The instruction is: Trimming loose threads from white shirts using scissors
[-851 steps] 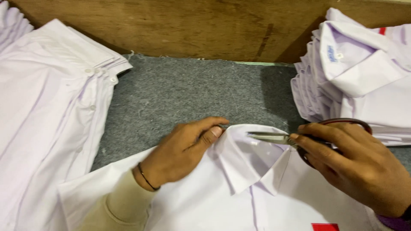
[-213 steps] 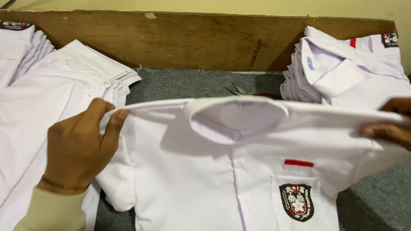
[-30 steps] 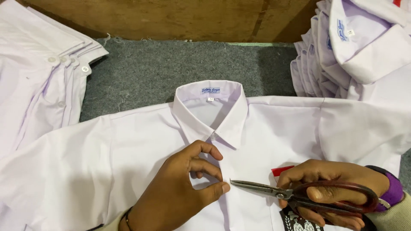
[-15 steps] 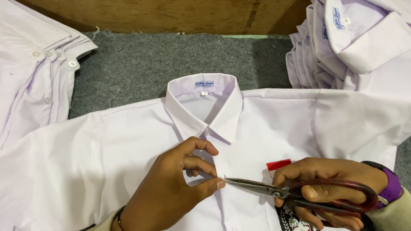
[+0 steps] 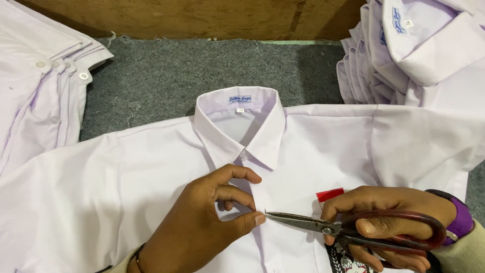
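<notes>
I see a white shirt [image 5: 151, 202] spread face up, collar [image 5: 241, 126] toward the far edge of the grey felt tabletop [image 5: 166, 76], covering most of the near half of it. No box or bin is in view; what holds things here is the tabletop, which carries a stack of folded white shirts [image 5: 414, 55] at its far right corner and a second pile of white shirts [image 5: 35, 96] along its left edge, buttoned cuffs pointing inward. A wooden board [image 5: 202, 17] runs behind the far edge.

My left hand [image 5: 202, 227] comes in from the near edge, wrist low, palm down on the shirt front just below the collar. Its thumb and curled forefinger are pinched together on a small bit of the button strip, the other fingers tucked under; a thin dark band sits on the wrist.

My right hand [image 5: 389, 217] enters from the near right corner, fingers through the dark red loops of a pair of scissors [image 5: 323, 227] and closed firmly around them. The blades lie nearly flat over the cloth, almost shut, pointing left, and their tip meets the pinching thumb of the left hand. I cannot tell whether a thread lies between the blades. A purple wristband shows at the right wrist. A small red tab [image 5: 329, 194] sits on the shirt just beside the right hand's knuckles, above a dark chest badge [image 5: 343, 260] half hidden under that hand.
</notes>
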